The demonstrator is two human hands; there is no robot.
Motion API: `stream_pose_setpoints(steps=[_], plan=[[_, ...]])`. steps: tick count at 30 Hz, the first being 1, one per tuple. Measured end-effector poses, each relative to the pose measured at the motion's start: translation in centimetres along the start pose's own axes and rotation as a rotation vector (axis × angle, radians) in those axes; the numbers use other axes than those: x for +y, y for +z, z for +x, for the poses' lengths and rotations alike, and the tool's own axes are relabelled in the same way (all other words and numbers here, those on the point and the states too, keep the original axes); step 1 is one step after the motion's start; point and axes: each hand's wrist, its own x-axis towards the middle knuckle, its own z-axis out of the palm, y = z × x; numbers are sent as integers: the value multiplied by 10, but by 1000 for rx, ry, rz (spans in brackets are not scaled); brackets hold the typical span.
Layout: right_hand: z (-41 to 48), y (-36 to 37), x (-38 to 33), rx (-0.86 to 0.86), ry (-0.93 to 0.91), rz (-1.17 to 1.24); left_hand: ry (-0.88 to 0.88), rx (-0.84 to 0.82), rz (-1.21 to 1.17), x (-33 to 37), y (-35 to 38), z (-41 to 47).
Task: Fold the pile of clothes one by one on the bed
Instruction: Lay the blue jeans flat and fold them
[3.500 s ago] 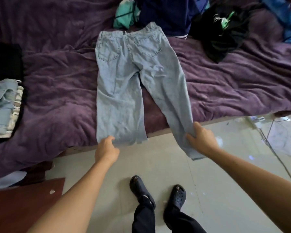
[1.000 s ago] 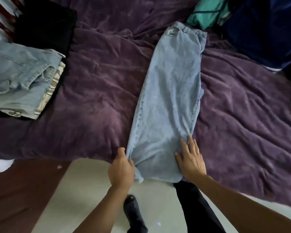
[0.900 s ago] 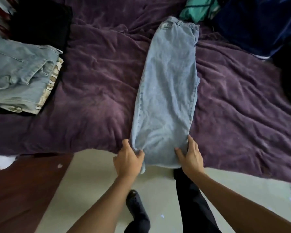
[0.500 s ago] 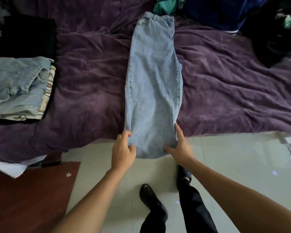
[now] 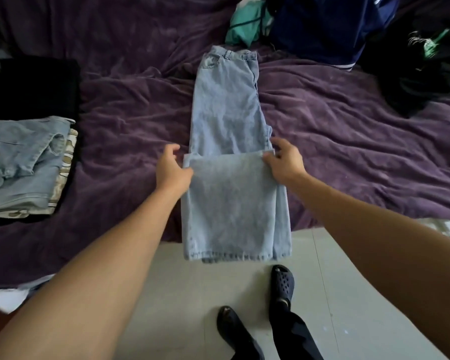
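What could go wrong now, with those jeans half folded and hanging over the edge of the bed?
1. The lower part of the jeans hangs past the edge of the bed, over the floor. If the left hand or right hand lets go, it could slide off.
2. At the lower right, one layer sticks out beside the other, so the fold may end up crooked.

Bare purple bedspread [image 5: 130,105] gives open passage on both sides of the jeans [image 5: 226,105]. A stack of folded clothes [image 5: 24,162] bounds the left side. A pile of unfolded clothes [image 5: 322,29] blocks the far edge, just beyond the waistband. Two shoes [image 5: 282,284] occupy the floor [image 5: 182,294] below.
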Motion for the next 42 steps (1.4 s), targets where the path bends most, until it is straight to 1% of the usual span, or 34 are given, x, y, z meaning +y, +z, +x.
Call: stream_pose_setpoints(steps=[2, 4, 6, 8, 9, 11, 13, 15, 16, 19, 22, 24, 26, 28, 30, 32, 33, 35, 37, 39, 42], plan=[[12, 1, 6, -28, 30, 15, -18, 53, 169, -8, 13, 6], [-3, 4, 24, -82, 18, -156, -55, 63, 262, -31, 31, -10], [-32, 12, 54, -129, 14, -335, -129, 50, 264, -56, 51, -41], [-67, 22, 82, -152, -23, -384, -138, 36, 234, -72, 67, -77], [-82, 27, 95, -143, -79, -384, -93, 25, 216, -78, 73, -94], [-103, 28, 114, -126, -184, -377, 56, -29, 187, -87, 76, -121], [-113, 24, 124, -133, -153, -346, 152, -54, 186, -97, 72, -132], [-117, 22, 127, -157, -100, -377, 163, -58, 189, -102, 68, -134], [-119, 23, 128, -160, -108, -388, 162, -62, 182, -101, 66, -136], [-129, 22, 122, -90, -200, -326, 158, -44, 158, -100, 60, -147], [-154, 18, 114, -55, -251, -266, 82, -17, 119, -101, 40, -165], [-179, 11, 107, -87, -237, -212, 50, -94, 118, -97, 21, -180], [-200, 1, 93, -168, -166, -225, 62, -225, 184, -91, 1, -196], [-217, -8, 71, -285, -109, -295, 118, -384, 298, -81, -18, -213], [-234, -15, 49, -385, -117, -302, 217, -508, 429, -71, -31, -229], [-248, -23, 29, -441, -161, -343, 333, -575, 581, -67, -39, -244], [-255, -28, 21, -455, -199, -393, 389, -566, 675, -66, -43, -251], [-268, -41, 11, -450, -313, -577, 508, -499, 850, -67, -48, -263], [-277, -55, 3, -424, -479, -792, 616, -412, 914, -64, -60, -266], [-286, -68, -3, -346, -631, -940, 691, -375, 972, -57, -78, -266], [-303, -82, -12, -294, -806, -1052, 712, -315, 1011, -42, -108, -267]])
